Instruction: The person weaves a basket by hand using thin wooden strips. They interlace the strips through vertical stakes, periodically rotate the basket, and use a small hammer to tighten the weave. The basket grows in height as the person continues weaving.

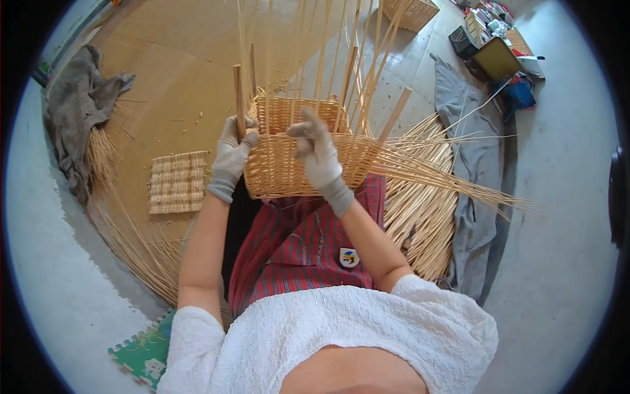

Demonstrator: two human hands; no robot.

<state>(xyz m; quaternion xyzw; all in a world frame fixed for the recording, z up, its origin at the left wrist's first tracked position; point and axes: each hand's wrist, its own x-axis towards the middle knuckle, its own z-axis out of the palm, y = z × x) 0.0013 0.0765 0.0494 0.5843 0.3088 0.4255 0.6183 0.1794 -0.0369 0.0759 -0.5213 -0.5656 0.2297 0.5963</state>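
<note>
A half-woven wicker basket (282,167) sits over my lap, its long upright canes rising from the walls and wooden posts standing at its corners. My left hand (231,154), in a pale glove with a grey cuff, closes around the near left corner at the foot of a wooden post (238,88). In front of the near wall is my right hand (319,154), gloved the same way. Its fingers are bent and apart near the woven edge, slightly blurred, with nothing visible between them. Loose weaving canes (453,177) stick out from the basket's right end.
A heap of canes (423,220) lies on the floor at right beside a grey cloth (476,197). To the left are a small woven panel (178,182), more strands and another grey cloth (82,108). Another basket (412,14) and a cluttered box (495,59) stand farther off.
</note>
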